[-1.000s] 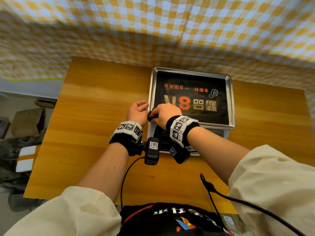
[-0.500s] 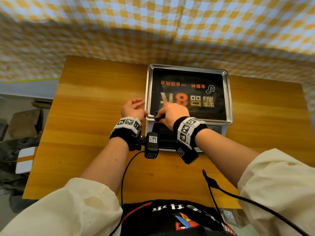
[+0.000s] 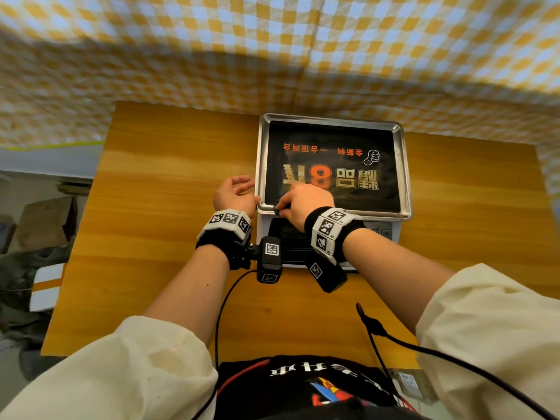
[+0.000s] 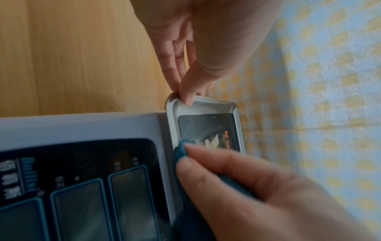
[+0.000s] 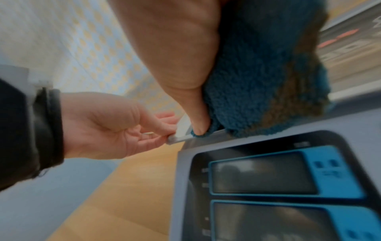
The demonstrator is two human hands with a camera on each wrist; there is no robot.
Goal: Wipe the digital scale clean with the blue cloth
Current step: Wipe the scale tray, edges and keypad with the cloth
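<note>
My right hand (image 3: 303,204) has slid the bunched blue cloth (image 5: 257,73) further onto the near-left corner of the steel tray (image 3: 405,177), gripping it; my left hand (image 3: 233,195) pinches that corner's rim. The tray holds a black printed sheet (image 3: 333,137). The digital scale (image 3: 383,231) lies crosswise on the desk (image 3: 166,207), display toward me.

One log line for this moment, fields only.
phase: wiping | right hand: grips cloth, on tray near-left corner | left hand: pinches that corner | scale: on table
</note>
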